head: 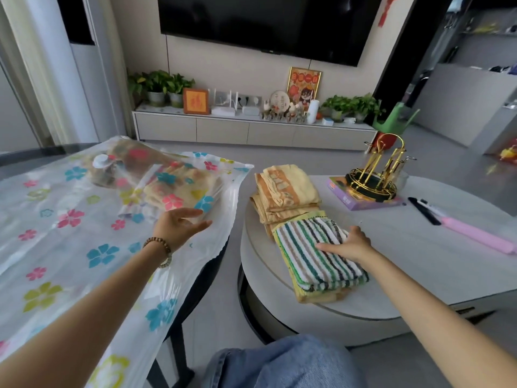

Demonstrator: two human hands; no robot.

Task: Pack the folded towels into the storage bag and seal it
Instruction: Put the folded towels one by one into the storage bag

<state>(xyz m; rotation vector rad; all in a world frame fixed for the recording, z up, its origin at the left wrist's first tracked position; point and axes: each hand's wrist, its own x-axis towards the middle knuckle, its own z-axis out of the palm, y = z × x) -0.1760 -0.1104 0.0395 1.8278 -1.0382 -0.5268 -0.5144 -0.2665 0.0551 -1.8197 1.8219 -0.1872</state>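
Note:
A clear storage bag (64, 236) printed with coloured flowers lies flat on the left table, its open end toward the right. A yellow towel (179, 189) is inside it. My left hand (179, 224) hovers open at the bag's mouth, fingers spread, touching the plastic. On the round table to the right lies a folded green-and-white striped towel (313, 256) on top of a yellowish one. My right hand (348, 245) rests flat on the striped towel, thumb along its right edge. Behind it sits a stack of folded orange-yellow towels (285, 191).
A gold cup rack (375, 175) stands on a purple box (361, 201) at the back of the round table (419, 264). A black pen and a pink slider clip (475, 233) lie to the right. My denim-clad knee (282, 362) is below, in the gap between the tables.

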